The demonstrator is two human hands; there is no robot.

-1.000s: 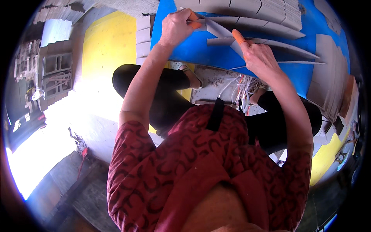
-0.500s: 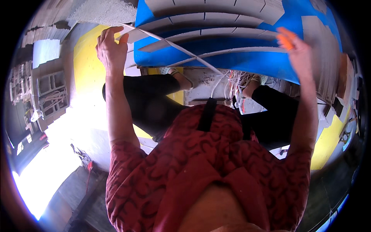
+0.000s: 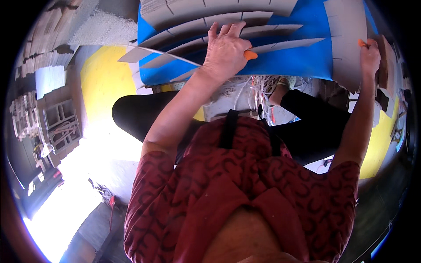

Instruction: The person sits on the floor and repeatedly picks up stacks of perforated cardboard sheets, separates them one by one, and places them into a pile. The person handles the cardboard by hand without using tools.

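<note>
Slotted cardboard strips [image 3: 289,44]: several, grey, on edge in rows on the blue worktop [image 3: 313,59]; a crossing strip [image 3: 169,55] slants over them at left. Left hand [image 3: 226,50]: over the rows, fingers spread; grip on any strip, cannot tell. Advisable: light pressure, rows upright. Right hand [image 3: 371,56]: at card stack's [image 3: 346,30] outer edge; grip closure, cannot tell. Advisable: separate pieces singly.

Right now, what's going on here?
A person has the left-hand grip over slotted grey strips set in rows on a blue tabletop; contact is unclear. The right-hand grip is at the outer edge of a grey slotted stack. One thin strip lies crosswise over the rows at left.
</note>
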